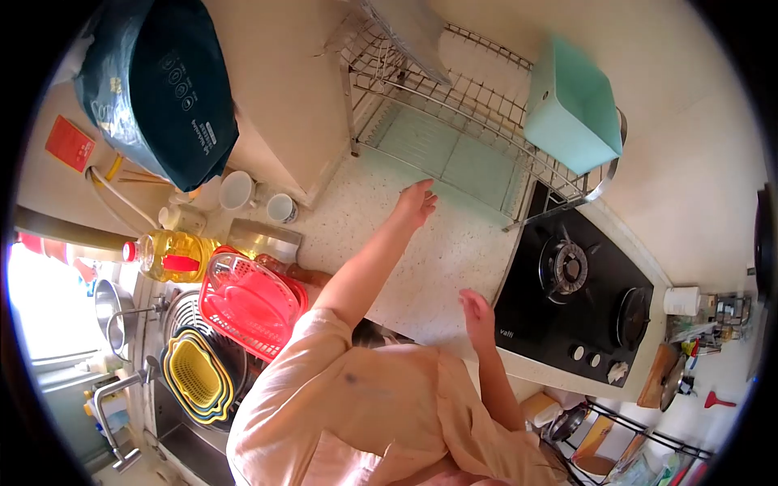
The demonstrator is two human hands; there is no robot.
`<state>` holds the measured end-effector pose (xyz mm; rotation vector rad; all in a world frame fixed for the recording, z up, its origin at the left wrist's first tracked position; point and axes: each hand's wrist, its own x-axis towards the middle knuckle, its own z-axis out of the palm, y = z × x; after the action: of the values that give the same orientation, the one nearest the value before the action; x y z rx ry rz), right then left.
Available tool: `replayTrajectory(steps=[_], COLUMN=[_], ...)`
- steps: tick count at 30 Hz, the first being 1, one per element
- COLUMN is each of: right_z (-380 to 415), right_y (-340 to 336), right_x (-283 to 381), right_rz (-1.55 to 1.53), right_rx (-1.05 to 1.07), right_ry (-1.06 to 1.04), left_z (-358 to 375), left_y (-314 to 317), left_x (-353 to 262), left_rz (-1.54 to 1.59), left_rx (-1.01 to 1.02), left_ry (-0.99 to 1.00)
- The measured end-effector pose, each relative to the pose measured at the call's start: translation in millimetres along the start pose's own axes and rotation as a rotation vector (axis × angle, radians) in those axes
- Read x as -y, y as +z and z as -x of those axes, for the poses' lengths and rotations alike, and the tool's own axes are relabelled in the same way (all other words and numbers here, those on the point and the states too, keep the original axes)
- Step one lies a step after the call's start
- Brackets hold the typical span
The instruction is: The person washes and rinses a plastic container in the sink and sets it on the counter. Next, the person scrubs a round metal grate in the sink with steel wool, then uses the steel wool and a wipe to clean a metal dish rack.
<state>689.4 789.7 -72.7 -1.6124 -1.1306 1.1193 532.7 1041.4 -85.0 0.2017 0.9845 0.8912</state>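
Note:
My left hand reaches forward over the speckled countertop, its fingers curled at the front edge of a pale green drip tray. The tray lies under a wire dish rack, partly seen through its bars. Nearer my body, my right hand hovers above the counter close to the black gas stove. Its fingers are slightly apart, with nothing in them. A mint-green bin stands on the right end of the rack, and a grey object rests on its left end.
To the left are a red basket, an oil bottle, a cleaver, white cups and yellow colanders by the sink. A dark blue bag hangs at upper left. Utensils and a cutting board stand at right.

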Motion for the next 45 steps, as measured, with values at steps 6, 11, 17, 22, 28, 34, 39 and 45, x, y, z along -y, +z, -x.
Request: replayTrajectory(steps=[6, 11, 17, 22, 28, 34, 39, 45], right_z=[51, 73, 79, 77, 64, 56, 40, 46], right_y=[-34, -50, -52, -39, -42, -25, -8, 22], right_x=[-32, -26, -33, 5, 3, 11, 8, 4], right_rz=[-0.051, -0.011, 0.084, 0.311, 0.289, 0.280, 0.439, 0.544], right_rx=[-0.149, -0.184, -0.182, -0.269, -0.153, 0.101, 0.423, 0.653], right_ry=[0.104, 0.204, 0.034, -0.025, -0.182, -0.133, -0.186, -0.295], left_z=[-30, -23, -25, 17, 150, 252, 325, 417], left_y=[20, 32, 16, -13, -17, -60, -135, -194], left_x=[-8, -5, 7, 65, 93, 87, 86, 95], left_rz=[0.080, 0.065, -0.070, -0.369, -1.084, -1.205, -1.170, -1.067], left_rx=[-0.126, -0.227, -0.207, 0.160, 0.292, 0.096, -0.375, -0.831], left_ry=[-0.035, -0.003, 0.074, 0.420, 0.597, 0.773, 0.936, 0.677])
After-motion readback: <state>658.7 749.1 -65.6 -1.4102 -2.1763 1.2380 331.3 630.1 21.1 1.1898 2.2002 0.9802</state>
